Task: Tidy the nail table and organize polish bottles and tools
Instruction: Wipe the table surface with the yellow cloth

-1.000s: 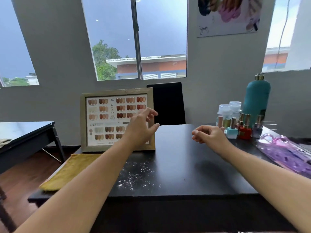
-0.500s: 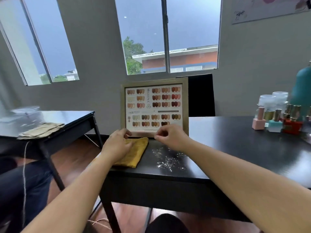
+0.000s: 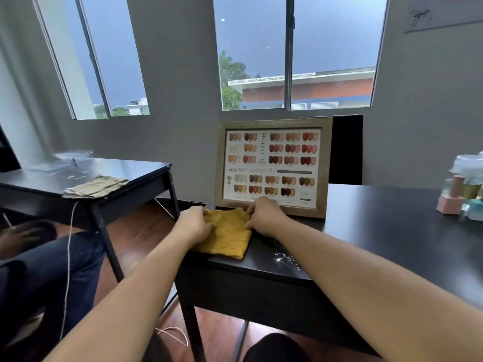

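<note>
A folded yellow cloth (image 3: 227, 236) lies at the left end of the black nail table (image 3: 379, 231), in front of a framed nail colour chart (image 3: 273, 165). My left hand (image 3: 194, 224) grips the cloth's left edge. My right hand (image 3: 264, 218) pinches its right edge near the frame's base. White dust (image 3: 285, 258) is scattered on the table just right of the cloth. Polish bottles (image 3: 454, 197) stand at the far right edge of view, partly cut off.
A second black table (image 3: 146, 176) stands to the left with a beige folded cloth (image 3: 95, 188) and a clear plastic box (image 3: 72, 160). A person in dark trousers (image 3: 49, 265) sits at lower left. A black chair back (image 3: 346, 150) is behind the chart.
My view swung left. Both hands came down from mid-air onto the yellow cloth and took hold of its two sides; the cloth now looks bunched shorter.
</note>
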### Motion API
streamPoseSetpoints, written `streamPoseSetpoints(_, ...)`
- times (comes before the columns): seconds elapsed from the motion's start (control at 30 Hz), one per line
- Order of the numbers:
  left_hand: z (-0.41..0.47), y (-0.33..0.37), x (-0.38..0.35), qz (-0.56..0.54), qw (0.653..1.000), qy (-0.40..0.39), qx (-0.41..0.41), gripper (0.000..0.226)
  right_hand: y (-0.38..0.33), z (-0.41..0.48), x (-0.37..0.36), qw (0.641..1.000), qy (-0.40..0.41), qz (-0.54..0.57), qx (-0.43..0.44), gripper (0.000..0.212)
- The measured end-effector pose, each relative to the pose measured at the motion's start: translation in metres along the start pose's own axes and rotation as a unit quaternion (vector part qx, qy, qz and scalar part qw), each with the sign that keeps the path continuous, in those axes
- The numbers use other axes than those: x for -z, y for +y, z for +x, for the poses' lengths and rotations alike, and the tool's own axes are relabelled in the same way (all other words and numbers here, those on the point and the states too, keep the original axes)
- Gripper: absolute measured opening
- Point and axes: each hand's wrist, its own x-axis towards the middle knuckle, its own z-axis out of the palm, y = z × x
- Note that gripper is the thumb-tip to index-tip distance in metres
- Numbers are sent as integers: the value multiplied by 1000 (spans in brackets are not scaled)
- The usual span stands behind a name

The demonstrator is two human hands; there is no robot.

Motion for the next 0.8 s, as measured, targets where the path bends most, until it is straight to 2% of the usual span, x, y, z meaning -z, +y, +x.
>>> streamPoseSetpoints(0.1,-6,9,15,-35,998,26,-48,39,-4,-7,8,997,21,65,39,26)
streamPoseSetpoints(0.2,-17,26,34,-100,990,47,-87,37,2,-20,34,987,78,123,68,24)
streamPoseSetpoints(0.37,-50,86,37,-248,955,2,-162,41,46,-57,98,951,184,247,40,22)
streamPoseSetpoints(0.43,-62,115,24,-265,944,-31,-194,43,71,-74,118,948,217,232,24,20)
streamPoseSetpoints(0.53,-77,153,-3,-226,942,-60,-239,47,108,-96,138,945,243,218,-17,22)
streamPoseSetpoints(0.7,-99,183,-49,-203,934,-134,-261,52,155,-123,149,949,258,151,-104,22)
streamPoseSetpoints(0.73,-101,184,-55,-188,935,-141,-266,52,162,-127,148,954,245,115,-124,22)
streamPoseSetpoints(0.8,-99,180,-60,-151,942,-129,-271,50,171,-135,146,963,193,-87,-169,28)
